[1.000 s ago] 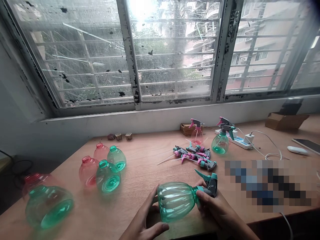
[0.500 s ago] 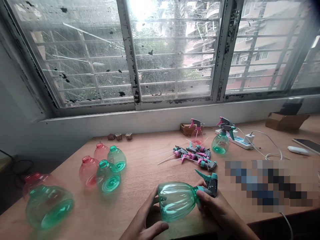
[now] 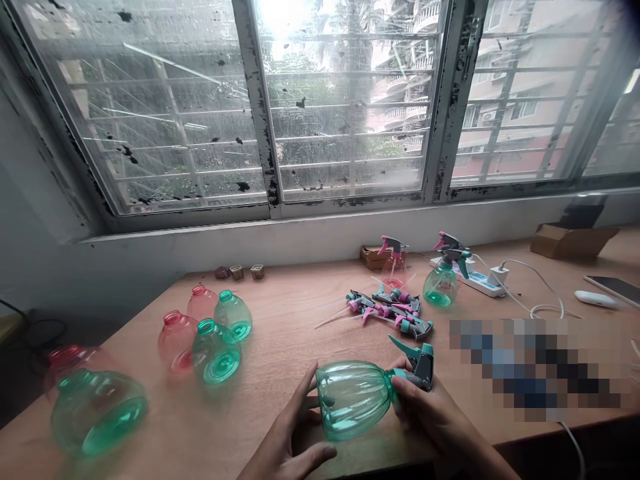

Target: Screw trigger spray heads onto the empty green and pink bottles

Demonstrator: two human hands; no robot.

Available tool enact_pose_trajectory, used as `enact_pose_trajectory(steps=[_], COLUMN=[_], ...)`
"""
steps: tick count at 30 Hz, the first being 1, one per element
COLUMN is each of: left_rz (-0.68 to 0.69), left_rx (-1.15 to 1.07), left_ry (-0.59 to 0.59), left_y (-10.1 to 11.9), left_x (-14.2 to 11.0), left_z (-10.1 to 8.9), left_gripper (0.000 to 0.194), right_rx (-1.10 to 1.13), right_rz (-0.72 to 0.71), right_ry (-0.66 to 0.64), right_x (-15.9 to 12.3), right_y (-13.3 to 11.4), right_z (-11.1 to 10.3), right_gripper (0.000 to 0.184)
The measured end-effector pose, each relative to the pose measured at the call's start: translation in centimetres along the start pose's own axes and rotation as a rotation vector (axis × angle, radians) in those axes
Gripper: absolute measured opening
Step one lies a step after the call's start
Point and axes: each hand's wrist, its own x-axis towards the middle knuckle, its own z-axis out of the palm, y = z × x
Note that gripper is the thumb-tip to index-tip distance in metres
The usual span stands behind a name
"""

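Note:
A green see-through spray bottle lies sideways between my hands at the table's near edge. My left hand cups its base, fingers curled around it. My right hand is closed on the neck, where a grey and green trigger sprayer head sits on the bottle. A pile of loose grey, pink and green sprayer heads with thin tubes lies just beyond.
Several capless pink and green bottles stand at the left on the wooden table. A pink spray bottle and a green one with heads fitted stand by a power strip. A cardboard box, a phone and a white mouse are at the right.
The bottle has turned slightly in my hands and risen a little; my hands keep their grip. Nothing else has moved.

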Motion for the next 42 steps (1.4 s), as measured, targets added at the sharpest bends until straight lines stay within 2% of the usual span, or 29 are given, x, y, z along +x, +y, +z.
enact_pose_trajectory(steps=[6,10,16,21,26,37,42], left_rz=[-0.023,-0.044,0.024,0.016,-0.048,-0.019,-0.063], left_rx=[-0.060,0.005,0.067,0.095,0.055,0.017,0.056], left_ry=[0.008,0.014,-0.034,0.010,0.033,0.002,0.016], left_y=[0.2,0.1,-0.9,-0.1,0.5,0.3,0.7], left_x=[-0.2,-0.1,0.1,-0.2,-0.4,-0.2,-0.2], left_z=[-0.1,-0.3,-0.6,-0.4,-0.1,-0.1,-0.2], left_gripper=[0.087,0.086,0.091,0.094,0.083,0.098,0.084], right_rx=[0.005,0.028,0.063,0.067,0.046,0.029,0.047], right_rz=[0.012,0.021,0.019,0.012,0.001,0.024,0.018], right_ry=[-0.004,0.005,-0.002,-0.017,-0.055,-0.057,-0.069], right_x=[0.0,0.0,0.0,0.0,0.0,0.0,0.1], right_y=[0.1,0.2,0.3,0.4,0.3,0.3,0.6], right_z=[-0.1,-0.1,-0.2,-0.3,-0.2,-0.4,-0.4], right_gripper=[0.044,0.045,0.045,0.044,0.042,0.044,0.044])
